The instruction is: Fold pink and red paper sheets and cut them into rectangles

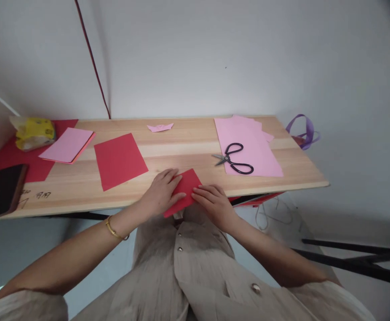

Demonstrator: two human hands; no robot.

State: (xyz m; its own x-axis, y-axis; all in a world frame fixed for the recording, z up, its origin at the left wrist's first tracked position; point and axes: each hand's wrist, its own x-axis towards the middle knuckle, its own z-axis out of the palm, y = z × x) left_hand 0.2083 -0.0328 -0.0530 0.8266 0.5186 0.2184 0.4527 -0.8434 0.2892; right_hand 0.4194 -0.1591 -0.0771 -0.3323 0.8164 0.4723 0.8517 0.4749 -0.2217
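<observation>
A red sheet of paper (187, 183) lies at the table's front edge, its near corner reaching past the edge. My left hand (163, 191) rests on its left side, fingers stretched out and the thumb apart on the sheet. Along the right side, the fingers of my right hand (213, 203) lie extended over the paper's edge; its thumb is hidden. Left of my hands is a flat red square of paper (120, 160). Black-handled scissors (227, 158), blades apart, rest partly on a stack of pink paper (248, 133). A small folded pink paper shape (160, 128) sits at the back.
On the wooden table (188, 149), a phone (4, 189), a yellow plastic packet (36, 133) and a pile of pink sheets (68, 145) are at the left, near large red paper (43, 169). A purple strap (304, 129) hangs beyond the right end. The wall borders the back.
</observation>
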